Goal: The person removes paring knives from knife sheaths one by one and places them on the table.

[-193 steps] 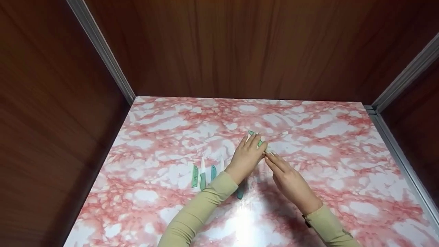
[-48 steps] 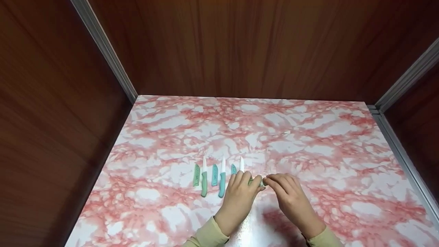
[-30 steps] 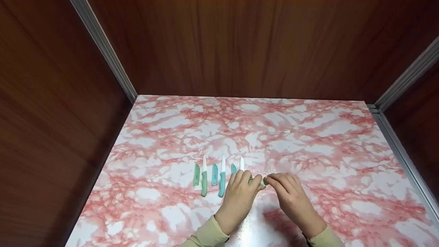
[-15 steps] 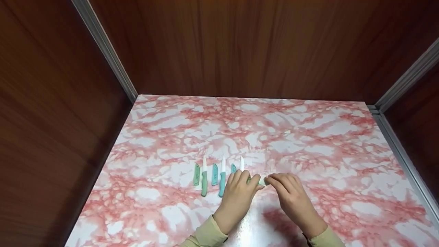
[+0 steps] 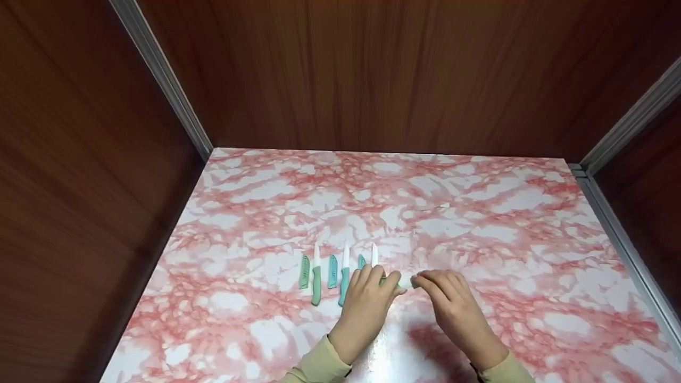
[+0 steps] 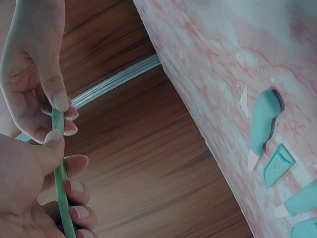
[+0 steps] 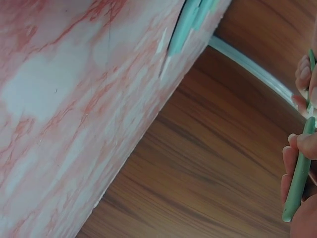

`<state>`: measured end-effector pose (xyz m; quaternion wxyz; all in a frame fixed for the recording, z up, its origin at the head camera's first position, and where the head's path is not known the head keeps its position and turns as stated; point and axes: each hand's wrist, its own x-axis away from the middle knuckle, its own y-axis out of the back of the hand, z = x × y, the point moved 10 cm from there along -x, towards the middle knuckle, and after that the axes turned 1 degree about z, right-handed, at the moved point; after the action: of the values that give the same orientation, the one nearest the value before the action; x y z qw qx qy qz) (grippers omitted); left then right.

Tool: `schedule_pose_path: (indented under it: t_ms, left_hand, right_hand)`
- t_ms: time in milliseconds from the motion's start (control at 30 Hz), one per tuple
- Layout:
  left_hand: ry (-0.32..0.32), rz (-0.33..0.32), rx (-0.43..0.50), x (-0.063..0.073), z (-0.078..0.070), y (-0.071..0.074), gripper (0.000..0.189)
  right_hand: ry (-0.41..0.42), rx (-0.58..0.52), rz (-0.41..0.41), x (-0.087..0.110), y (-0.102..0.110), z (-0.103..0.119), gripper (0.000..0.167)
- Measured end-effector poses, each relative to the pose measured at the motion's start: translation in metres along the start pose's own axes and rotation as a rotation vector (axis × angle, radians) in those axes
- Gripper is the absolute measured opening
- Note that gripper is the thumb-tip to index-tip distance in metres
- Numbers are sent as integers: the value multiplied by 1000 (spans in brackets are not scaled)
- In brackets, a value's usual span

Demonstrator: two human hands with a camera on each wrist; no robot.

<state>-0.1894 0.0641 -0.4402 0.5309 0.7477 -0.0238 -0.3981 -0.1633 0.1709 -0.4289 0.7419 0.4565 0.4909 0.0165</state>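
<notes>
Between my two hands is a green paring knife point(image 7: 298, 181) with its green sheath point(image 6: 63, 203). My right hand point(image 5: 452, 303) grips the knife's handle. My left hand point(image 5: 367, 303) holds the sheath, thumb on one side and fingers on the other. A short stretch of white blade point(image 5: 406, 281) shows between the hands in the head view; how much stays inside the sheath is hidden. To the left on the table lie a bare green knife point(image 5: 317, 284) and a bare turquoise knife point(image 5: 345, 282). A third knife's white blade point(image 5: 374, 254) sticks out past my left hand, which hides its handle.
A green sheath point(image 5: 305, 271) and a turquoise sheath point(image 5: 333, 271) lie beside the bare knives. Another turquoise sheath point(image 5: 362, 260) is partly behind my left hand. Brown wood panels point(image 5: 340, 74) enclose the red-and-white marbled table point(image 5: 479, 202) at the back and sides.
Both hands have come nearer the body since the oldest frame. Over the last second the left hand has shifted slightly left, and more white blade shows between the hands.
</notes>
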Motion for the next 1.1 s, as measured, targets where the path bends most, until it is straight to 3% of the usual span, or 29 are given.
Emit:
schedule_pose_path:
  t_ms: [633, 1100]
  left_hand:
    - [9, 32, 13, 3, 4, -2, 24]
    - [22, 10, 10, 3, 7, 4, 24]
  right_hand:
    - [-5, -7, 5, 4, 0, -3, 34]
    - [-13, -6, 6, 4, 2, -6, 34]
